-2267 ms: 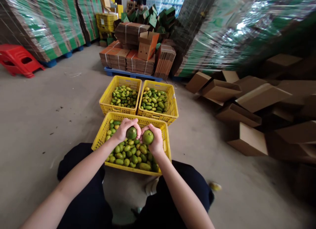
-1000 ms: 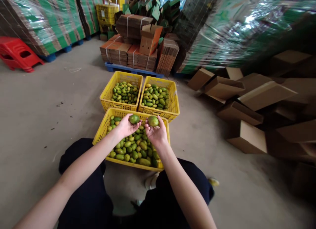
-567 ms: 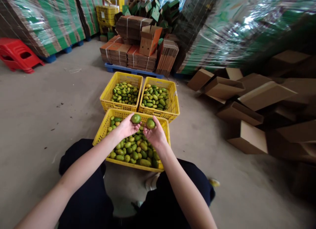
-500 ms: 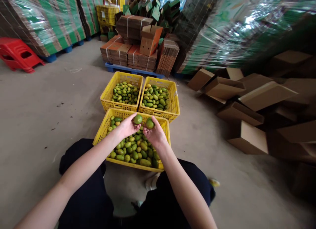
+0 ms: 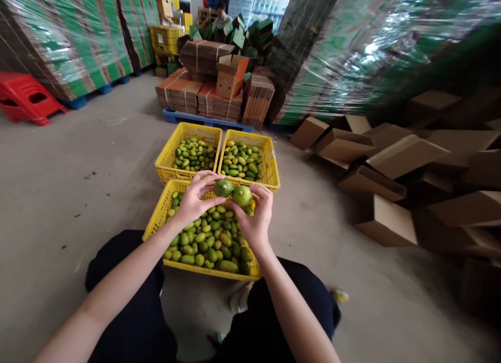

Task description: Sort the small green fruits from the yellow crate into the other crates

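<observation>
Between thumb and fingers, my left hand (image 5: 197, 198) pinches a dark green, round citrus-like fruit (image 5: 223, 188). My right hand (image 5: 256, 217) grips a lighter green fruit (image 5: 241, 195) of similar shape. The two fruits are held side by side, nearly touching, with their ends facing me. Below both hands stands the near yellow crate (image 5: 154, 217), holding many green and yellowish oval fruits (image 5: 211, 243). My forearms and hands hide part of its back rim.
Two more yellow crates, left (image 5: 166, 162) and right (image 5: 270, 165), hold similar fruit. Beyond them, bundled cardboard (image 5: 219, 102) sits on a blue pallet (image 5: 191, 119). Open cartons (image 5: 395, 219) lie at right, a red stool (image 5: 31, 97) at left. A person (image 5: 222, 19) is at the back.
Both hands have turned the fruits, so their ends now face me, and fingers and thumbs are spread around their sides. The view has tilted up slightly, bringing a person at the back into sight.
</observation>
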### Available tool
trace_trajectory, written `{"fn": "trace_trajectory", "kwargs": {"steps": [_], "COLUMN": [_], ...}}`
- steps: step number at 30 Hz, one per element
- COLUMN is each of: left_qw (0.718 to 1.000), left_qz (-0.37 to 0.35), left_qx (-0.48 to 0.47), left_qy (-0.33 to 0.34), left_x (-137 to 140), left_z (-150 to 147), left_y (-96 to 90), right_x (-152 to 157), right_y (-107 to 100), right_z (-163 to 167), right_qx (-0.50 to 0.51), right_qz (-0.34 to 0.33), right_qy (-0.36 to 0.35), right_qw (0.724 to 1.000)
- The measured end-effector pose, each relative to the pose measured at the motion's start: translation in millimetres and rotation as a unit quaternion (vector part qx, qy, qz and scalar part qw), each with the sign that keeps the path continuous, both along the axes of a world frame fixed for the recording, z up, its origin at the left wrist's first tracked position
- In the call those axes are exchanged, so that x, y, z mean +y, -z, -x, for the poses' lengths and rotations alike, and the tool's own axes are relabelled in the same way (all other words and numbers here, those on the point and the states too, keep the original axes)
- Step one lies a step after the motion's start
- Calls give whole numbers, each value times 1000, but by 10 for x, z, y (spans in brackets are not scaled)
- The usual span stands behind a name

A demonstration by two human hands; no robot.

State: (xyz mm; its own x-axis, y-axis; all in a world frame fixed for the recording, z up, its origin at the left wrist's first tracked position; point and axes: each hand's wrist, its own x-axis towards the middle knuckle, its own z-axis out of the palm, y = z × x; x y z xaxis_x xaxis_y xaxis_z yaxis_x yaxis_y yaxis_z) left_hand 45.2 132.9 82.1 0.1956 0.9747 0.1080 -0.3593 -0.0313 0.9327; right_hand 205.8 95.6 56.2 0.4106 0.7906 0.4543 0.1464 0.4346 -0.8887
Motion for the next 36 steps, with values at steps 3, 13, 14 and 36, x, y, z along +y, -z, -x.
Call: {"fn": "trace_trajectory", "kwargs": {"steps": [3,13,14,36], "left_qw": [1000,927,922,912], "left_qz": [21,308,314,351], "left_qx": [-14,-179,-192,-189], "left_qy": [19,114,122,97], "left_x": [8,142,152,208], "left_z": [26,5,5,-4], "left_y": [3,43,48,123], "right_x": [0,89,102,185], "right_y": [-26,-145,-130,75], "right_z": [2,0,4,3], "right_qx": [15,348,366,408], "right_qz": [13,170,188,270], "right_qy": [-7,-209,-223,-245], "right_qw": [1000,898,884,837]}}
